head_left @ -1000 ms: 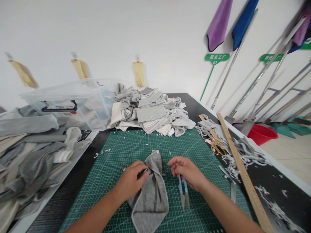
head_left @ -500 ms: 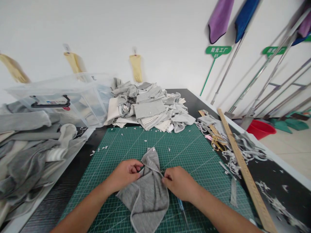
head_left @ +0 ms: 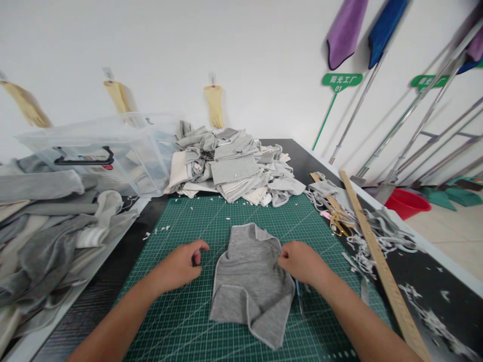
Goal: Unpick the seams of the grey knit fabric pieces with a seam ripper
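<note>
A grey fabric piece [head_left: 251,274] with pale stitched edges lies partly spread on the green cutting mat [head_left: 169,322], its lower corners folded and rumpled. My right hand [head_left: 300,261] pinches its right edge. To the left of the fabric, my left hand [head_left: 184,261] is apart from it, thumb and forefinger parted with nothing between them. Under my right wrist lies a thin blue-handled tool [head_left: 299,296], partly hidden, its kind unclear.
Grey and white fabric is piled at the back [head_left: 234,166], and more lies at left [head_left: 49,241] before a clear plastic box [head_left: 143,161]. To the right are a wooden ruler [head_left: 377,256], gold-handled scissors [head_left: 339,226] and fabric scraps [head_left: 360,254].
The fabric has moved right and opened out flatter. My left hand has let go of it and drawn back left, while my right hand has shifted right, still holding the edge.
</note>
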The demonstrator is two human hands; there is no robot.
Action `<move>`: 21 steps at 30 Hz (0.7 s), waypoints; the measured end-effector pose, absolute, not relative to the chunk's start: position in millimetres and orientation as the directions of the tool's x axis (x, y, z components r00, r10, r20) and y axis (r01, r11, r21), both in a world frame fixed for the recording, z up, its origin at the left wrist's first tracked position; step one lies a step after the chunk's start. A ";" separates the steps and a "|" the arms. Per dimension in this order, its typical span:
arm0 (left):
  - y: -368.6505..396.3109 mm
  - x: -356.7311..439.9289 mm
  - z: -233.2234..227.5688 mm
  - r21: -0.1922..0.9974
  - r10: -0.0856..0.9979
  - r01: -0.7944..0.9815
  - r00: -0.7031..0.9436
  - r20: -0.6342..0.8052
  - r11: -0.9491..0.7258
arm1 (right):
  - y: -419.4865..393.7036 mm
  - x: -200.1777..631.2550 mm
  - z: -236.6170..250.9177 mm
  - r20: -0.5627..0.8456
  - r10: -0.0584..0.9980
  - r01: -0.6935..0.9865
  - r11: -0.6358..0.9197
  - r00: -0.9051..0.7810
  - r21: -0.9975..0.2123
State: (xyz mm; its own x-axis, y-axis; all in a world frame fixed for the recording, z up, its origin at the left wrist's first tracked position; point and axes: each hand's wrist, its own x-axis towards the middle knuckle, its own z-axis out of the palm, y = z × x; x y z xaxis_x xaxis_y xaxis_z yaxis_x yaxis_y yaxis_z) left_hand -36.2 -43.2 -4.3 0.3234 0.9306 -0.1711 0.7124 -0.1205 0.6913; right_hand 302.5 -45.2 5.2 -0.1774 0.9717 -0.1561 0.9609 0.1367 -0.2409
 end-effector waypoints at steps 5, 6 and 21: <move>-42.7 -26.6 -5.4 0.718 0.941 0.689 0.298 -0.158 -0.098 | -45.9 300.3 3.7 -0.130 0.974 0.957 0.149 -0.186 -0.248; -42.6 -24.6 -6.3 0.712 0.944 0.692 0.300 -0.136 -0.117 | -46.1 300.0 3.9 -0.128 0.975 0.957 0.144 -0.180 -0.250; -54.2 -1.6 -11.3 0.495 0.793 0.630 0.555 0.250 -0.598 | -48.2 299.7 6.6 -0.021 0.988 0.924 0.136 -0.154 -0.358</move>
State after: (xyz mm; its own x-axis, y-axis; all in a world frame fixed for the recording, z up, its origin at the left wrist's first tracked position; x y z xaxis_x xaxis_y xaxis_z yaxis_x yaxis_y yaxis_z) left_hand -1.6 -54.2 -11.3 0.5553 0.7932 0.2500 0.6305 -0.5975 0.4955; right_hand 299.7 -48.2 6.6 -0.1542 0.9878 -0.0214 0.9235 0.1364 -0.3585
